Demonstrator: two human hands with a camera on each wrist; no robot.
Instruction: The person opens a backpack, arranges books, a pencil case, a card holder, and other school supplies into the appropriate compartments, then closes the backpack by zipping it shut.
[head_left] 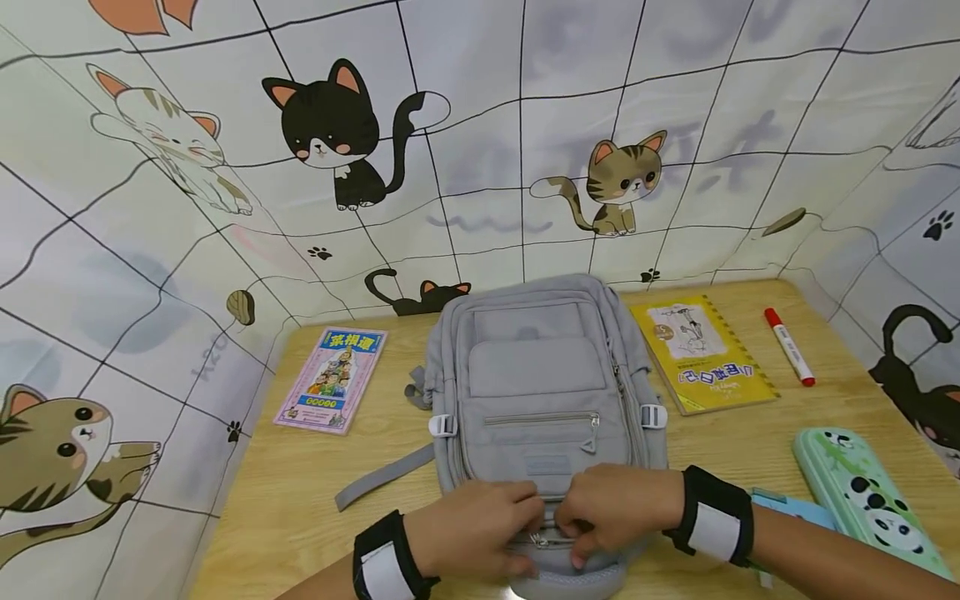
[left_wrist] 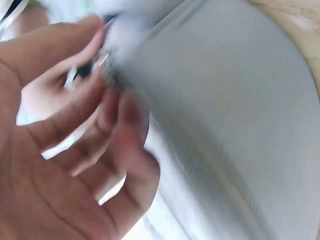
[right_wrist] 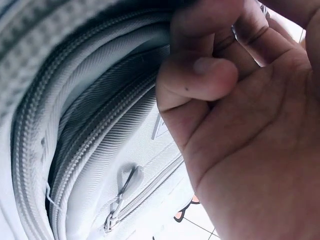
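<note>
A grey backpack lies front up on the table, its near end under both hands. My left hand pinches the edge by a zipper there, fingers bent around a small metal piece in the left wrist view. Close beside it, my right hand has its fingers curled on the same zipped edge. A metal zipper slider shows between the two hands. In the right wrist view, zipper teeth curve along the bag, and a front pocket's zipper pull hangs below the fingers.
On the wooden table, a pink booklet lies left of the bag. To the right are a yellow notebook, a red-capped marker and a green panda pencil case. A blue item lies partly behind the right forearm.
</note>
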